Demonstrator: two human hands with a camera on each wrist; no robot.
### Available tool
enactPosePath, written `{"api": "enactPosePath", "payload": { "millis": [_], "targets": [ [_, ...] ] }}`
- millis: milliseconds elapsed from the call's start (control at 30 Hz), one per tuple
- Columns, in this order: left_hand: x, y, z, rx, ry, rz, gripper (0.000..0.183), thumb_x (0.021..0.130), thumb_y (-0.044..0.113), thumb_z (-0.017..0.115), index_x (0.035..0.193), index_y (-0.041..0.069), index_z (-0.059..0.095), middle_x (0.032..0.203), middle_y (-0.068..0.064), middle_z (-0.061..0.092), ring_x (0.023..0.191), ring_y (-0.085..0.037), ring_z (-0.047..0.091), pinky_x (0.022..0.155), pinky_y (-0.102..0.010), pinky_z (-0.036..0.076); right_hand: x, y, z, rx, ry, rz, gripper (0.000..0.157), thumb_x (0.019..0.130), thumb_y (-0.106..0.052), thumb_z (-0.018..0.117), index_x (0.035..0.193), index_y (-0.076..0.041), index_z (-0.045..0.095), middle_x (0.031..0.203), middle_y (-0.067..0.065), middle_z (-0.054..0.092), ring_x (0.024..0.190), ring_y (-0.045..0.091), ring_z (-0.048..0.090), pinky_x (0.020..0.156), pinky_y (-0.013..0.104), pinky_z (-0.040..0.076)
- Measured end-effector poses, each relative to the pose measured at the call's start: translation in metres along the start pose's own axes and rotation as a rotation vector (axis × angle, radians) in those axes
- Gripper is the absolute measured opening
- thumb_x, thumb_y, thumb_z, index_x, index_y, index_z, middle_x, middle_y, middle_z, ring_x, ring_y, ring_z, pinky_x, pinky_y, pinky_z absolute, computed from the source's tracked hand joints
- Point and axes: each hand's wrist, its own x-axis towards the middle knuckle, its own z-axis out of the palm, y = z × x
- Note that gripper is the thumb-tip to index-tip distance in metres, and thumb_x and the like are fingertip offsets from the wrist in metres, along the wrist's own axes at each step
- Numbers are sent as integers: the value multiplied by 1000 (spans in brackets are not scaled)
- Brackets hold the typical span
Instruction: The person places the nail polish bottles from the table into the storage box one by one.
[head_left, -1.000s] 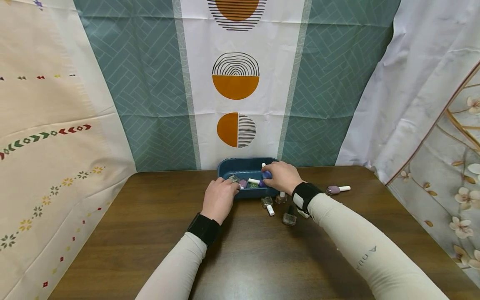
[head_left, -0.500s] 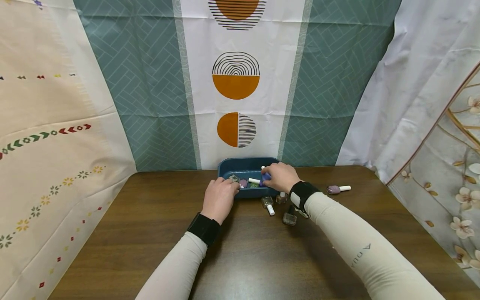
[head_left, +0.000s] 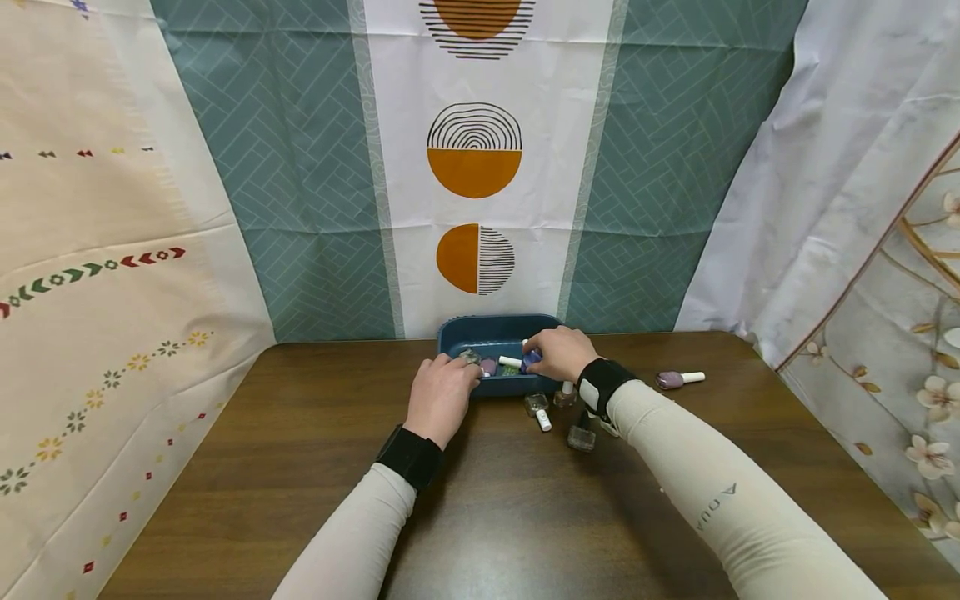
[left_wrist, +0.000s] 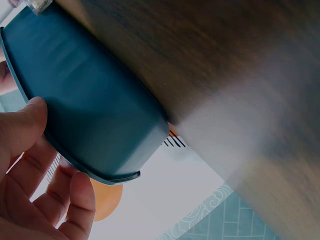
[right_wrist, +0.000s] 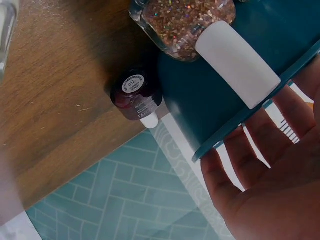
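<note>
My left hand (head_left: 441, 392) grips the front left wall of a dark blue tray (head_left: 491, 387) in the head view. In the left wrist view, its thumb (left_wrist: 36, 117) lies against the outer wall and the fingers go past the rim. Over the tray's right side, my right hand (head_left: 562, 353) pinches a blue-purple nail polish bottle (head_left: 531, 358), whose white cap is mostly hidden by the fingers. Inside the tray lie several other nail polish bottles, among them a mauve one (head_left: 489, 367) and one with a white cap (head_left: 510, 362).
Before the tray, a glitter bottle with a white cap (head_left: 537, 405), another small bottle (head_left: 565, 395) and a black-capped bottle (head_left: 581, 437) lie on the brown table (head_left: 315, 483). A mauve bottle (head_left: 670, 380) lies farther right. Patterned cloth (head_left: 630, 275) hangs behind the table.
The bottle's white cap at my right fingertips has sunk lower, and the right hand has shifted very slightly. My left hand keeps its place on the tray.
</note>
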Motion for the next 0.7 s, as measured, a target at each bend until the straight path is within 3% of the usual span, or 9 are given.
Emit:
{"api": "enactPosePath", "payload": {
  "millis": [433, 700],
  "targets": [
    [0, 0, 1, 2, 24, 11, 14, 100, 25, 84, 113, 19, 87, 106, 0, 83, 91, -25, 68, 74, -39, 50, -3, 0, -5, 18, -20, -12, 31, 101, -27, 84, 128, -11, 83, 102, 3, 80, 91, 22, 71, 78, 39, 55],
    [0, 0, 0, -4, 9, 6, 14, 100, 23, 84, 113, 18, 87, 105, -1, 83, 91, -25, 68, 76, -39, 49, -6, -2, -8, 43, -46, -8, 31, 102, -27, 82, 128, -10, 82, 105, 5, 80, 92, 22, 72, 75, 36, 56]
  ]
}}
